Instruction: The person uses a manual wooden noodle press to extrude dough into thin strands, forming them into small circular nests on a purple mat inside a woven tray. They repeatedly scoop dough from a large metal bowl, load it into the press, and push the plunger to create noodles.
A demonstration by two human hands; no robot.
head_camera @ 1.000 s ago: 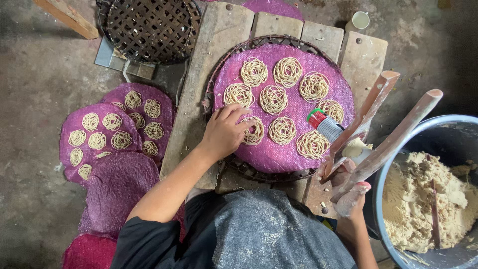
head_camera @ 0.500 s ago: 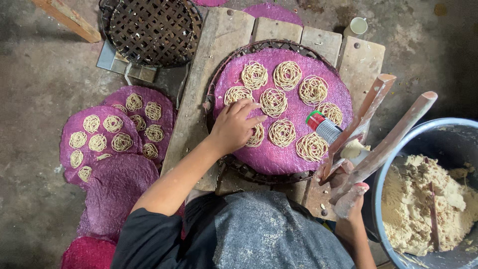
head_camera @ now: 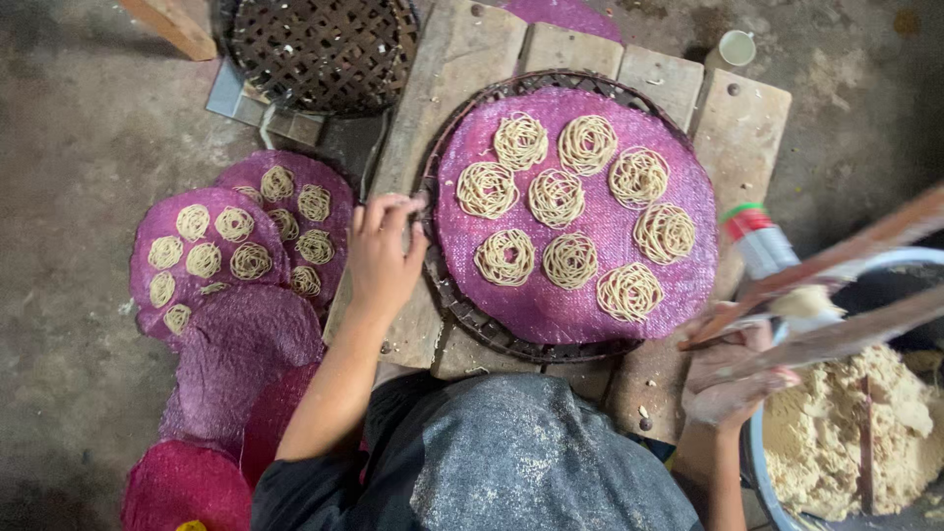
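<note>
Rough wooden planks laid side by side over a grey concrete floor. On the planks, a round woven tray lined with a purple mat bearing nine noodle coils. Directly on the floor: overlapping purple mats at left, two with coils; an empty dark woven tray; a basin of dough at right.

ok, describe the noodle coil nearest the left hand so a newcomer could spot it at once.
Start at the round purple woven mat lying in the dark basket tray on the wooden planks. Eight pale noodle coils sit on it. The one meant is in the lower row, furthest left, closest to the left hand at the tray's rim.
</note>
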